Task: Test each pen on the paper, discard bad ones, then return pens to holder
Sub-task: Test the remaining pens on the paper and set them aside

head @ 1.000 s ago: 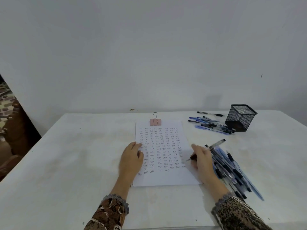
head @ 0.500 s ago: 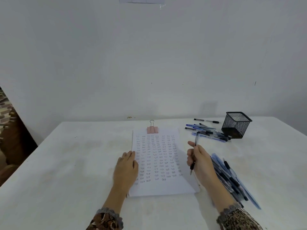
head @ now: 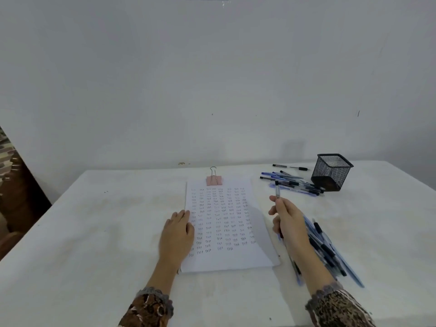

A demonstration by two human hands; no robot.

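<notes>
Left hand (head: 178, 234) lies flat, fingers straight and close together, fingertips pressing the left edge of the white sheet of paper (head: 257, 256). Right hand (head: 286, 220) is lifted just off the sheet's right edge, fingers curled round a slim clear-barrelled pen (head: 277, 191), its dark far end pointing away from the person. The sheet is covered in rows of one small handwritten word, "Test", fainter toward the top; a pink binder clip (head: 214, 180) grips its far edge. The black wire-mesh pen holder (head: 331, 172) stands at the far right of the white table (head: 94, 232), a loose cluster of blue and black pens (head: 292, 182) just beside it. Another heap of pens (head: 328, 251) lies beside the right forearm.
</notes>
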